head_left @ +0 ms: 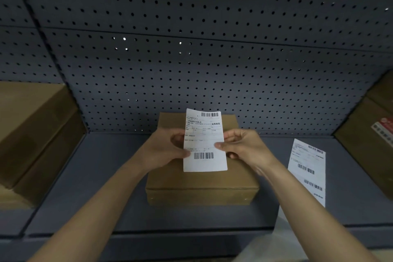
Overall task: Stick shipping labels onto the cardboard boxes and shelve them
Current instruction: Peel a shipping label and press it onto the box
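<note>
Two big brown cardboard cartons (36,134) sit at the far left of the frame on the grey metal shelf (102,176), backed by the dark perforated panel (191,59). Moving right, my left hand (168,147) pinches the left edge of the white printed shipping label (204,142), thumb on its face near the lower barcode and the fingers behind it. I hold the label upright at the centre of the frame, above the small flat brown cardboard box (202,185), which lies on the shelf directly under it. My right hand (240,147) grips the label's right edge the same way, thumb in front, fingers curled behind.

I judge the label thin and limp, quick to curl or crease, and tacky once its backing is off, so it wants holding by its edges, as now, and lowering from one end. I cannot tell whether the backing is peeled yet. The box looks light and stiff, easy to lift by its two short sides.

Further right, a white strip of spare labels (308,168) lies flat on the shelf, apart from the box. At the right edge stands another brown carton with a red-marked sticker (370,138).
</note>
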